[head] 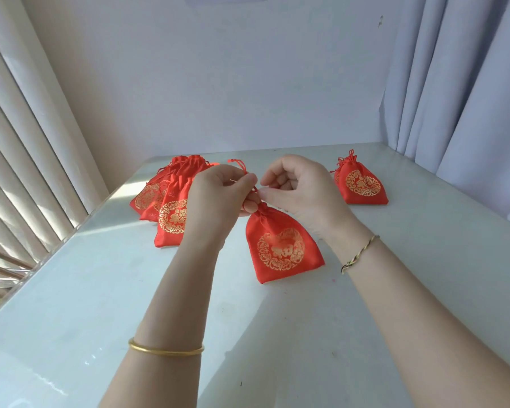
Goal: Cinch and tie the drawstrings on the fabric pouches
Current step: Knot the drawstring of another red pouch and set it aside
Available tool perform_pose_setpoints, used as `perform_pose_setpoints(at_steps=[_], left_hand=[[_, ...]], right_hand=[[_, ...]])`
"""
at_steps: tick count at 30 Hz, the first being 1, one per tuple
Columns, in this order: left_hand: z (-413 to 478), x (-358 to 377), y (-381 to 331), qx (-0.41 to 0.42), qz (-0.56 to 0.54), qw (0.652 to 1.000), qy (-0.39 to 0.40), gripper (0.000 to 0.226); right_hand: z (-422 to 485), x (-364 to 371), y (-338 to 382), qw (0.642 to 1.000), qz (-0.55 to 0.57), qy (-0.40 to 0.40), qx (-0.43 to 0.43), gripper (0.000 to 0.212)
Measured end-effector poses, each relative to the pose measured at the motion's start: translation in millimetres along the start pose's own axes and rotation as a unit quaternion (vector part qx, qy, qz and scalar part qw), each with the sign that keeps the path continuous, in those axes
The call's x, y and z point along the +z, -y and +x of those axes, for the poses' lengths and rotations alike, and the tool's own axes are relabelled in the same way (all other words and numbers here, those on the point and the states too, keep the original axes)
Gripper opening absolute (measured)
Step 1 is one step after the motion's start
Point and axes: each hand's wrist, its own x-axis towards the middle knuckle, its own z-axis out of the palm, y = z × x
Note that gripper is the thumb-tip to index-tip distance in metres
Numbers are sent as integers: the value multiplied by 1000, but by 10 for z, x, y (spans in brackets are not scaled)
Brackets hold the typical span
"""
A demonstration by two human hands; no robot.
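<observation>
White table [100, 290], hands [218, 189] pinching drawstring [249, 178]

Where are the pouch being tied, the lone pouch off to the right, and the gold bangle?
Pouch being tied [281, 248]: head view, gold emblem.
Lone pouch [361, 184]: head view, front.
Gold bangle [165, 350]: head view, band.

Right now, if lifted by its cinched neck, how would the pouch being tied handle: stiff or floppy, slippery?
The pouch is likely floppy: its neck bunches into folds between both hands. Probably light, since it lies fairly flat on the table. Its sheen suggests satin, so it may slide when pushed.
</observation>
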Motion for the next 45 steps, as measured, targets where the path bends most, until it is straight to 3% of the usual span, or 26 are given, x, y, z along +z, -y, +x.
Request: perform_pose_setpoints(at_steps=[8,12,15,18,21,24,27,30,35,41,45], left_hand=[[-10,0,6,19,49,998,-25,23],[1,16,15,7,38,998,-43,6],[9,-10,-31,-20,32,998,-51,36],[-4,-18,-72,-45,41,998,-13,57],[-4,-111,-108,-2,106,992,-67,47],[-4,-161,-161,72,129,988,-45,35],[-68,-46,-197,129,208,970,10,28],[-92,68,-140,151,264,953,-5,14],[-57,71,-45,145,303,941,-39,10],[-10,51,15,159,324,932,-10,12],[14,30,29,147,304,941,-23,2]], right_hand=[[-47,23,15,990,-107,-23,-86,6],[-31,48,-9,978,-166,-13,-123,5],[-30,83,-9,973,-205,-9,-102,7],[-22,108,-57,986,-160,-27,-33,8],[4,53,-117,996,-40,-48,71,12],[6,-2,-127,972,133,-56,187,21],[-6,7,-99,942,221,-52,247,22],[-6,-6,-62,917,288,-48,271,23],[8,-3,-31,897,338,-29,284,24],[-3,6,-59,900,342,-1,271,21],[-1,-32,-103,911,332,13,245,7]])
